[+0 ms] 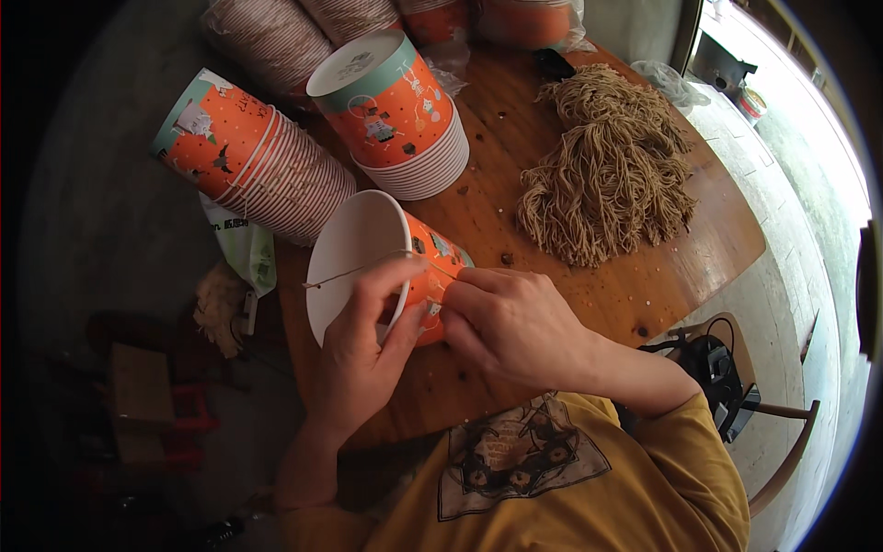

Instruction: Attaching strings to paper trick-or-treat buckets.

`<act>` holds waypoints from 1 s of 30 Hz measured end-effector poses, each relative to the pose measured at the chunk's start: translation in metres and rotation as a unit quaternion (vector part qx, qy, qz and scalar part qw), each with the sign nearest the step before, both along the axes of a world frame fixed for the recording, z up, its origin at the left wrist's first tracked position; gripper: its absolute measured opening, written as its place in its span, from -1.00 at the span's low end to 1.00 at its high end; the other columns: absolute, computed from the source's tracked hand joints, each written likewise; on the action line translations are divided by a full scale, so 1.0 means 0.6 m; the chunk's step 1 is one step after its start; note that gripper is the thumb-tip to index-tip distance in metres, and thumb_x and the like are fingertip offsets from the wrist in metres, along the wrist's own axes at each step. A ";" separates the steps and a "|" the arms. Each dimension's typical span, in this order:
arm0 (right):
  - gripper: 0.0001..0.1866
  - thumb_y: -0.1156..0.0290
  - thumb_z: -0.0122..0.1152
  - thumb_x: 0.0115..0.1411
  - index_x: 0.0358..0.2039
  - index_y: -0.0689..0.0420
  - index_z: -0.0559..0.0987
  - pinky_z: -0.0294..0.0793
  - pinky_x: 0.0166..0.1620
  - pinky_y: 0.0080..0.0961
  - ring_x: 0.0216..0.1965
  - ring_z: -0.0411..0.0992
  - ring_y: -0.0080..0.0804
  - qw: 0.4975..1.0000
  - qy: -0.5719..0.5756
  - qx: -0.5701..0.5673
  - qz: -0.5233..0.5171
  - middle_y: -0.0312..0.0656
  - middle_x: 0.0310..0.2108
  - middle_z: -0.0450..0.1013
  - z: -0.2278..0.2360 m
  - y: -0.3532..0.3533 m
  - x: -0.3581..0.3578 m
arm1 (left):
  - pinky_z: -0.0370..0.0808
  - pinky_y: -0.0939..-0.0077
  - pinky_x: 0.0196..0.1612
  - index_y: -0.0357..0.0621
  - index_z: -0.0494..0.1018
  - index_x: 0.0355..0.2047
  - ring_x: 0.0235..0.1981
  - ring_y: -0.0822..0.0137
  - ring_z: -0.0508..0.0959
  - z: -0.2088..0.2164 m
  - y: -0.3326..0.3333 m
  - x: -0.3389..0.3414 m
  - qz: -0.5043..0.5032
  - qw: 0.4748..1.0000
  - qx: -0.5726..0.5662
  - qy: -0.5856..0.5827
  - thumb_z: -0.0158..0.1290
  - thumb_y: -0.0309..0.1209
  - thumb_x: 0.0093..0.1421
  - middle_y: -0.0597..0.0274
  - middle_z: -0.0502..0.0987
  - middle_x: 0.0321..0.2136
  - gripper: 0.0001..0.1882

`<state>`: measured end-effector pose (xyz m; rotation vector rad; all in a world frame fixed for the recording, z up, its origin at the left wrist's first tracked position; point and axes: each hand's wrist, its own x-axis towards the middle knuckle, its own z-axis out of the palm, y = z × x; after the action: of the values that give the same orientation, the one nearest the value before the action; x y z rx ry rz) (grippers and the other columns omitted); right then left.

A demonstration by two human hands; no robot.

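Now the left hand (368, 327) has thumb and forefinger spread at the orange cup (368, 230), string (354, 270) running past that forefinger; whether they grip, can't tell! Right hand (520, 317), fingers bunched, pinching the string. Cup's tipped sideways above the worktop (662, 285), right at both hands' fingers; twine bundle (616, 170) beyond, rightward of them.
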<state>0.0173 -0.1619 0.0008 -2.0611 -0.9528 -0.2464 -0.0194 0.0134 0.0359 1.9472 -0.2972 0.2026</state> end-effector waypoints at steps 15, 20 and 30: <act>-0.85 0.39 0.04 0.09 -0.46 0.22 0.47 0.42 -0.39 -0.18 -0.44 0.42 -0.04 0.995 0.078 -0.027 0.054 -0.10 -0.50 0.39 0.010 -0.003 0.009 | 0.48 0.33 -0.28 -0.19 0.42 -0.19 -0.23 0.16 0.54 0.013 0.005 -0.005 -0.030 0.969 0.215 -0.115 0.03 -0.62 0.16 0.09 0.46 -0.24 -0.80; -0.82 0.36 0.03 0.11 -0.47 0.22 0.49 0.44 -0.38 -0.17 -0.45 0.44 -0.04 0.994 0.085 -0.015 0.063 -0.09 -0.51 0.43 0.010 -0.003 0.015 | 0.49 0.32 -0.28 -0.19 0.41 -0.18 -0.25 0.12 0.54 0.007 0.007 -0.005 -0.034 0.960 0.242 -0.140 0.08 -0.63 0.12 0.08 0.44 -0.22 -0.76; -0.80 0.36 -0.04 0.13 -0.46 0.21 0.49 0.44 -0.33 -0.11 -0.41 0.44 0.03 0.983 0.138 0.014 0.117 -0.03 -0.47 0.47 0.017 -0.012 0.021 | 0.49 0.31 -0.35 -0.20 0.41 -0.23 -0.32 0.13 0.54 0.001 0.006 -0.008 -0.025 0.952 0.259 -0.160 0.13 -0.60 0.08 0.11 0.43 -0.26 -0.77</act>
<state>0.0301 -0.1688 0.0109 -1.8759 -0.9994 0.1479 -0.0241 0.0168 0.0364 2.4217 -0.6661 0.4460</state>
